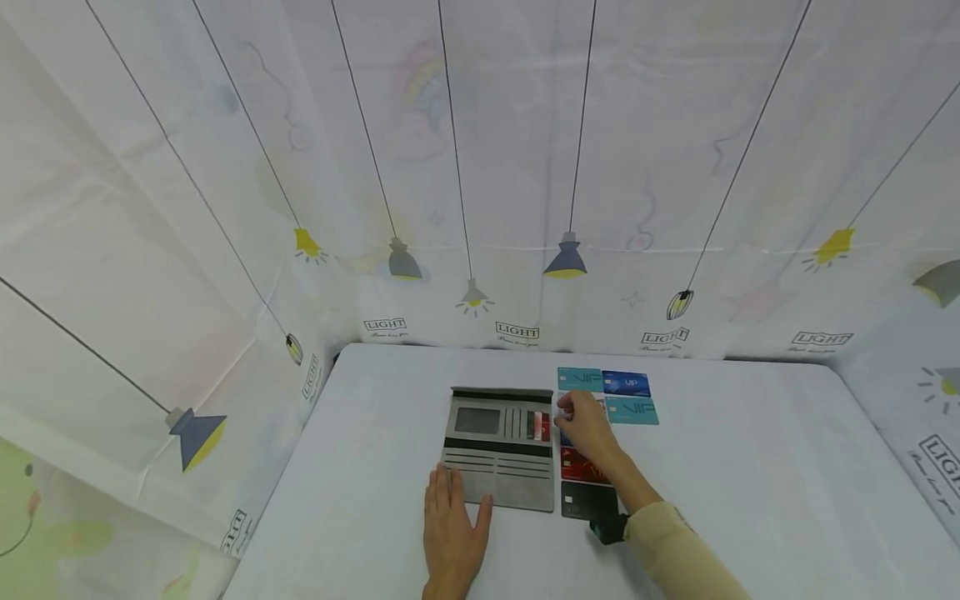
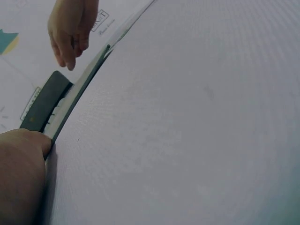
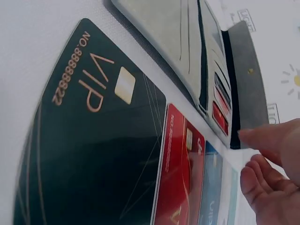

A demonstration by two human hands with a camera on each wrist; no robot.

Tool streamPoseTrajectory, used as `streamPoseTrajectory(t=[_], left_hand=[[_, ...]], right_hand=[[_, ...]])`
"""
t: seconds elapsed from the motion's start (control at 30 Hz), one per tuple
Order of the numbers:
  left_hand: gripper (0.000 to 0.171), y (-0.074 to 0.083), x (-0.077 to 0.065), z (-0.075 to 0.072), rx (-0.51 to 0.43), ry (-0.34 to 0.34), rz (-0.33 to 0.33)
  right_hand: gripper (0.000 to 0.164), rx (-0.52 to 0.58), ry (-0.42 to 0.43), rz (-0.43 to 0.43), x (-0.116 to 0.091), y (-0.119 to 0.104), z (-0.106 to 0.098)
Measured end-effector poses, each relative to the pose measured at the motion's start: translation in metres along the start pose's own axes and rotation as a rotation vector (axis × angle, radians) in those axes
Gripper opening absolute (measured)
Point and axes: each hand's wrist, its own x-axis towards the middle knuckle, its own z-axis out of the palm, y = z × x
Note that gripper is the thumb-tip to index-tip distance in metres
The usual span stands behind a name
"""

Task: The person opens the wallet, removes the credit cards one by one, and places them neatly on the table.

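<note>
A grey bifold card wallet (image 1: 498,483) lies spread open on the white table. Red and pale cards (image 1: 542,427) sit in its upper right slots. Fingers straight, my left hand (image 1: 453,529) rests at the wallet's lower left edge. My right hand (image 1: 588,427) hovers by the wallet's upper right edge, over the column of cards. In the right wrist view the thumb and bent fingers of that hand (image 3: 276,176) are apart, with no card between them. Below it lie a red card (image 3: 180,159) and a black VIP card (image 3: 112,159).
Beyond the right hand lie a teal card (image 1: 579,379), a blue VIP card (image 1: 626,383) and another teal card (image 1: 632,410). A blue card (image 3: 211,187) shows past the red one. A printed curtain (image 1: 495,167) hangs behind the table (image 1: 360,467).
</note>
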Motion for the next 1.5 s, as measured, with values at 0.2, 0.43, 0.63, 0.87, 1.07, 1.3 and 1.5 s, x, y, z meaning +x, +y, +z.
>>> streamPoseTrajectory(t=[0.2, 0.43, 0.63, 0.87, 1.07, 1.3, 1.5], left_hand=[[0.075, -0.001, -0.001, 0.002, 0.001, -0.022, -0.011], [0.076, -0.003, 0.0, 0.004, 0.008, -0.024, -0.004], [0.075, -0.002, 0.001, 0.003, 0.005, -0.026, -0.009], [0.075, -0.002, 0.001, 0.001, 0.013, -0.037, -0.014], [0.075, -0.002, 0.002, 0.0, 0.013, -0.037, -0.011], [0.075, -0.002, 0.001, 0.0, 0.015, -0.036, -0.015], [0.075, -0.002, 0.001, 0.001, 0.0, -0.03, -0.011]], right_hand=[[0.03, -0.033, -0.103, -0.01, 0.003, -0.006, 0.01], [0.027, -0.072, -0.109, -0.037, 0.009, -0.009, 0.017], [0.027, -0.077, -0.132, -0.024, 0.012, -0.012, 0.018], [0.03, -0.093, -0.161, -0.012, 0.015, -0.019, 0.016], [0.028, -0.108, -0.184, 0.016, 0.016, -0.024, 0.016], [0.023, -0.141, -0.187, 0.022, 0.02, -0.025, 0.019], [0.018, -0.104, -0.202, 0.049, 0.023, -0.025, 0.02]])
